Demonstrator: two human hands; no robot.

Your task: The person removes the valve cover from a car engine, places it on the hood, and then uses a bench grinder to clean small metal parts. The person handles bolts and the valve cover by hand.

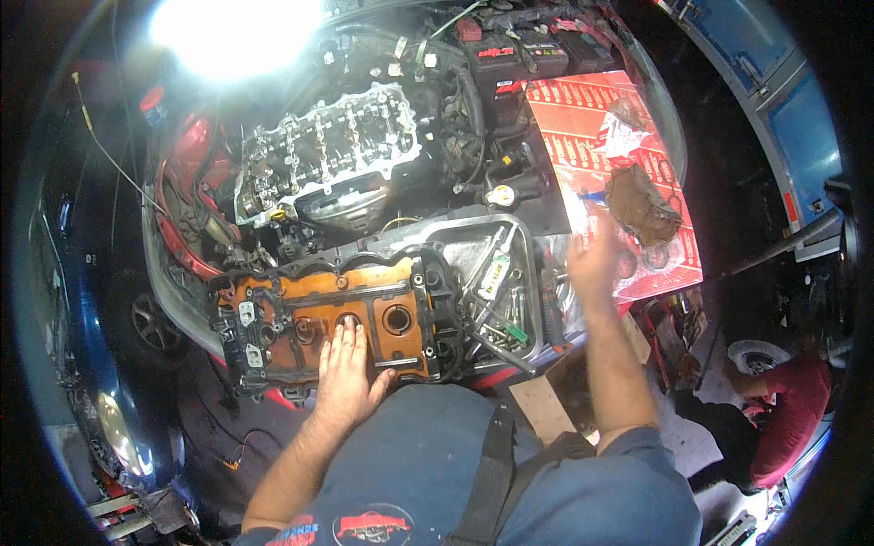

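A valve cover (296, 357) lies with its orange-brown, oil-stained inner side up, across the front of the engine bay. My left hand (346, 369) rests flat on it, fingers stretched out over one of the round holes and thumb apart. To the right, my right hand (592, 259) is over the edge of a red and white printed cardboard sheet (569, 114), blurred by motion. Close beyond its fingers shows a small blue object (594, 196). A crumpled brown rag (642, 205) lies on the sheet. Whether the right hand holds anything does not show.
The open engine's cylinder head (332, 146) with exposed camshafts lies beyond the cover. A metal tray (523, 241) contains sockets, a ratchet and a white tube (494, 273). A battery (514, 59) sits at the far right. Another person in a red shirt (792, 414) is low at right.
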